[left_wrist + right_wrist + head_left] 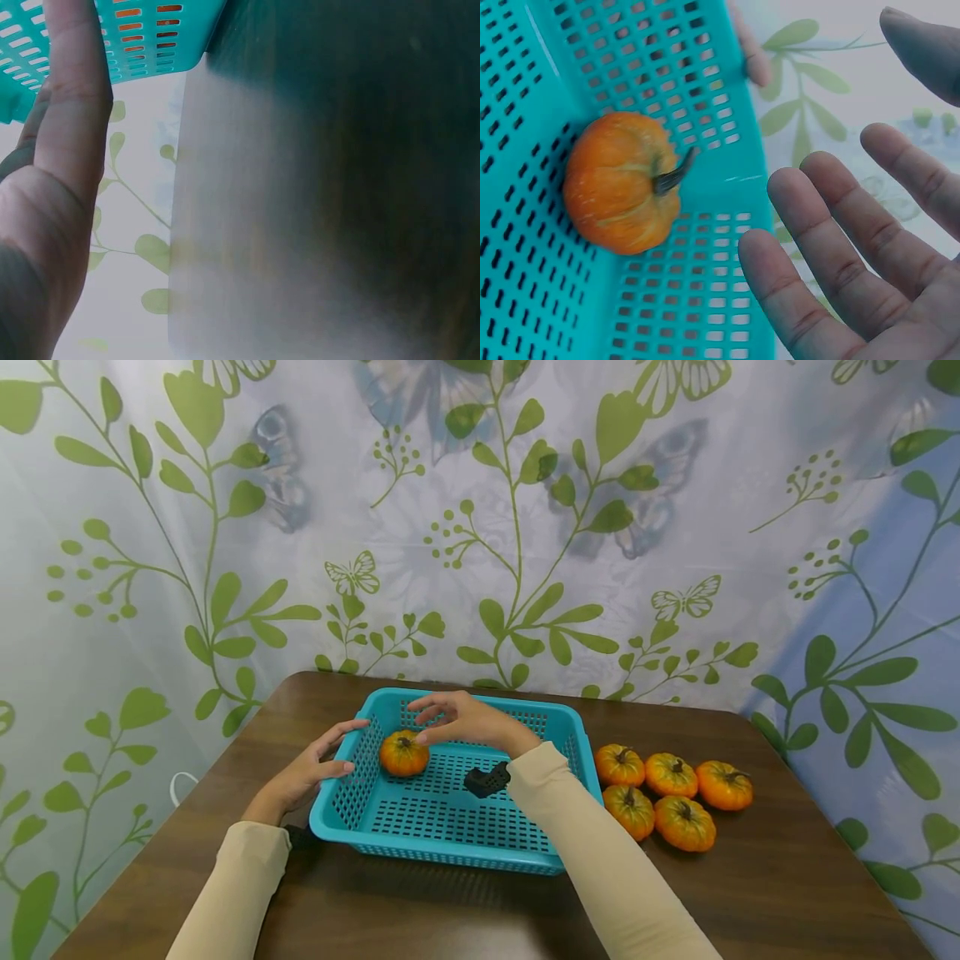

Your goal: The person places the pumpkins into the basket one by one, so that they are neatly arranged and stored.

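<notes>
A turquoise plastic basket with perforated walls stands on the brown table. Inside, at its left end, lies one small orange pumpkin with a dark stem. My right hand hovers above the basket close to this pumpkin. In the right wrist view the right hand's fingers are spread and hold nothing, apart from the pumpkin. At the basket's left side, my left hand rests its extended fingers against the outer wall near the rim. The left wrist view shows one straight finger against the basket.
Several more small orange pumpkins sit grouped on the table, just right of the basket. A patterned curtain with green leaves hangs behind the table. A white cable shows beyond the table's left edge.
</notes>
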Demonstrator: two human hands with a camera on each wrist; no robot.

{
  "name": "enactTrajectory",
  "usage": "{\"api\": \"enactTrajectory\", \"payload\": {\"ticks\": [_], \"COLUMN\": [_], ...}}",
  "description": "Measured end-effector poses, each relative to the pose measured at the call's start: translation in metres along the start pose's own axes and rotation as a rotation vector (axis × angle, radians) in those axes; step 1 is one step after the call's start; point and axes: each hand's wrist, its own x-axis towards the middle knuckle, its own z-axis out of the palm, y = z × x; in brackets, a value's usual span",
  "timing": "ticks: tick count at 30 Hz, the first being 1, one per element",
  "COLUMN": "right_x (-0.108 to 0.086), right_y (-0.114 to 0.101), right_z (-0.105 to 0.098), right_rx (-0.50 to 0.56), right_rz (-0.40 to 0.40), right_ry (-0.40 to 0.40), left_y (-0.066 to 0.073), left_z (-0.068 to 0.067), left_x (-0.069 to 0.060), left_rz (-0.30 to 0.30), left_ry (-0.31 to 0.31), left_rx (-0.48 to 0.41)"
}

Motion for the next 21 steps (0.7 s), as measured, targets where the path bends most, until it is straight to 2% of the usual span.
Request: {"api": "enactTrajectory", "payload": {"ticks": [12,16,21], "right_x": [-0.033,-0.042,-0.053], "right_y": [-0.014,-0.015,-0.015], "right_z": [-0.008,-0.012,-0.017], "right_rx": [-0.031,-0.041,-0.006], "right_rz": [-0.141,-0.165,-0.185], "right_ry": [0.052,0.075,0.091], "left_y": [0.000,-0.001,0.001], "left_z": [0.000,-0.001,0.000], "left_x": [0.000,-0.001,-0.001], "left_rz": [0.014,0.026,0.031], "left_ry": [-0.011,-0.018,-0.017], "left_rx": [0.015,0.024,0.024]}}
